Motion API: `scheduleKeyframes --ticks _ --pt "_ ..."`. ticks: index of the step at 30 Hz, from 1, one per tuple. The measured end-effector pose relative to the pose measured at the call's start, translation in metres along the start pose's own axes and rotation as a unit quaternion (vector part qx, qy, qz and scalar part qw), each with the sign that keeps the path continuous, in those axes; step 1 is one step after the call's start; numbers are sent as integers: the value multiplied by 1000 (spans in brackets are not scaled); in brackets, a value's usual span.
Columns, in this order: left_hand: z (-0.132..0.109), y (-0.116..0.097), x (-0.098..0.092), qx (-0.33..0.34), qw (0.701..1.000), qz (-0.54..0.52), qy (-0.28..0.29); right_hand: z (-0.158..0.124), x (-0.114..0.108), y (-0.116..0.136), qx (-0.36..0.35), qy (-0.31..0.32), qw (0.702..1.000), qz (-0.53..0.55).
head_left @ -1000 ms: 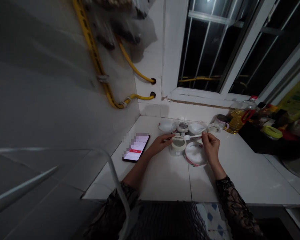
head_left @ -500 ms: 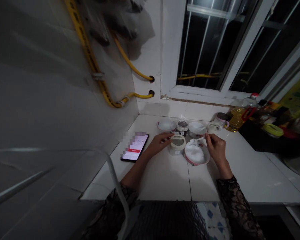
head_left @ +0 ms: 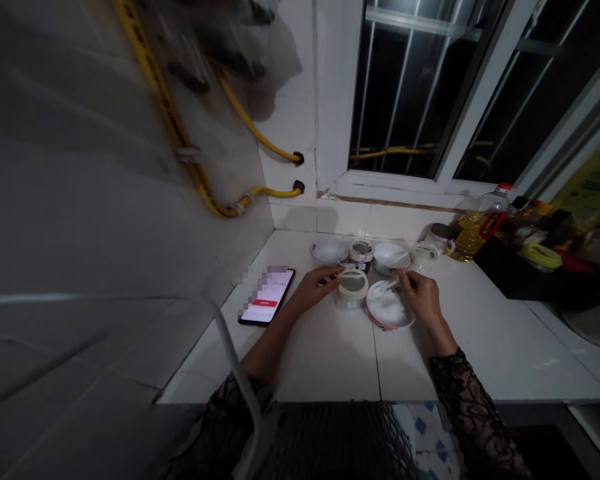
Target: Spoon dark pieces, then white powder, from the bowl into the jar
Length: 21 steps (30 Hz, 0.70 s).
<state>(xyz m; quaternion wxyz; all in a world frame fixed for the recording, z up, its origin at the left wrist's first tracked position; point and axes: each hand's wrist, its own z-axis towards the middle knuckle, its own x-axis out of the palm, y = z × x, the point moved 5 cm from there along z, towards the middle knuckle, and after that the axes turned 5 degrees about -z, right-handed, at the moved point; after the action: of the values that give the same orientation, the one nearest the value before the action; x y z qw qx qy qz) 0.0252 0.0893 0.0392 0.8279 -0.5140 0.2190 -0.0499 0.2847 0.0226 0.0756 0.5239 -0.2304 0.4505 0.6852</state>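
My right hand (head_left: 423,297) pinches the handle of a small white spoon (head_left: 394,283), whose head is down at the white powder (head_left: 387,307). That powder lies in a bowl with a pink patterned outside (head_left: 391,327). Left of the bowl stands a jar with a cream rim (head_left: 351,300); its contents look greyish and are hard to make out. My left hand (head_left: 320,287) is at the jar's back left edge, thumb and fingers closed on what looks like its raised clear lid (head_left: 349,269).
Behind stand a second jar (head_left: 362,252), a white bowl (head_left: 325,251) and another bowl with a spoon (head_left: 387,257). A lit phone (head_left: 267,300) lies left. Farther right are a lidded container (head_left: 424,253), a mug (head_left: 441,237), an oil bottle (head_left: 473,233) and a black box (head_left: 500,270).
The spoon, seen heaped over the bowl before, is now lower and the powder looks flatter. My left hand stays by the jar. The whole view has shifted slightly.
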Motion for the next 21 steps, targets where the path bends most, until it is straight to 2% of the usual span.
scheduleKeyframes --ticks 9,16,21 --pt "1 -1 0 -5 1000 0 -2 0 3 2 8 -5 1000 -13" --pt "1 0 -1 -2 1000 -1 -1 -1 -7 5 -35 -36 999 -10" --pt "1 2 0 -3 1000 -4 -4 -1 1 4 -24 -1 1000 3"
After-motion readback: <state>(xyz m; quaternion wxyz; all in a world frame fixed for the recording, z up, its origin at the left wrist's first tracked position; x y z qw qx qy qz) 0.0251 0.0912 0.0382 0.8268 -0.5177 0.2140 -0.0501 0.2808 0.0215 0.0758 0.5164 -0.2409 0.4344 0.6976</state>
